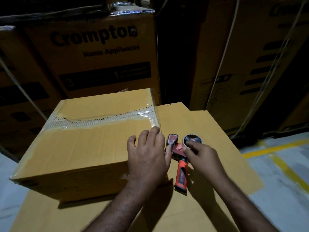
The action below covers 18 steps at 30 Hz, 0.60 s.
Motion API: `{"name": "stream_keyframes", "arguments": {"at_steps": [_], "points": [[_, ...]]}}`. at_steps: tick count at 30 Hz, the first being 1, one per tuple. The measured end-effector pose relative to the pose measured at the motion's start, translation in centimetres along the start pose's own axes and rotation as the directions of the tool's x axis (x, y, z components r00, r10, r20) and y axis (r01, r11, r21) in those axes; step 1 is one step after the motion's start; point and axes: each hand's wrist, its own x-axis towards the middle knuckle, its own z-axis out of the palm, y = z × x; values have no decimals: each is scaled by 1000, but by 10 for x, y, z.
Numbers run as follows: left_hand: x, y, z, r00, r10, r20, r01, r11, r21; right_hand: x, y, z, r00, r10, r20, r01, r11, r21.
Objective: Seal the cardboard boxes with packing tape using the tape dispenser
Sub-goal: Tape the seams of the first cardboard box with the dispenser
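A brown cardboard box (87,141) lies in front of me, with clear packing tape (107,118) running along its top seam and down its right edge. My left hand (148,154) rests on the box's right top corner, fingers bent over the edge onto the tape there. A red and black tape dispenser (181,166) hangs just right of the box, handle pointing down toward me. My right hand (199,156) holds the dispenser near its tape roll (192,139), thumb and fingers pinching around the roll and frame. The handle is free of either hand.
The box sits on a flat cardboard sheet (200,131) spread on the floor. A large printed carton (93,54) stands behind, with more strapped cartons (250,56) at the right. Grey floor with yellow lines (284,164) lies to the right.
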Motion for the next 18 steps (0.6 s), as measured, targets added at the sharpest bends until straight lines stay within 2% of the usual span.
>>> {"name": "stream_keyframes", "arguments": {"at_steps": [3, 5, 8, 10, 11, 12, 13, 14, 15, 16, 18], "points": [[2, 7, 0, 998, -54, 12, 54, 998, -25, -17, -37, -6, 977, -135, -168, 186, 922, 339], [3, 8, -5, 995, -66, 74, 70, 996, -53, -31, -63, -1, 948, -231, -220, 307, 849, 431], [6, -6, -24, 959, 60, 278, -32, 994, -105, -49, -81, 21, 923, -340, -181, 384, 852, 357], [18, -30, -46, 883, 161, 441, -44, 964, -263, -58, -84, 35, 929, -348, -130, 371, 878, 304], [26, -45, -57, 818, 193, 542, 33, 925, -379, -62, -85, 40, 930, -350, -114, 368, 886, 283], [35, -56, -68, 749, 220, 626, 165, 852, -497, -65, -86, 43, 930, -352, -110, 368, 894, 254], [42, -65, -74, 714, 235, 660, 298, 750, -590, -65, -86, 46, 931, -348, -112, 364, 904, 225], [48, -69, -74, 735, 202, 647, 379, 669, -639, -65, -86, 47, 936, -336, -108, 351, 914, 204], [52, -67, -69, 788, 126, 602, 384, 663, -642, -63, -85, 49, 948, -304, -95, 317, 930, 186], [57, -59, -62, 841, 40, 540, 359, 706, -611, -61, -84, 50, 961, -268, -74, 276, 946, 169], [68, -39, -43, 893, -76, 444, 315, 809, -496, -56, -80, 50, 973, -228, -45, 232, 966, 119]]}}
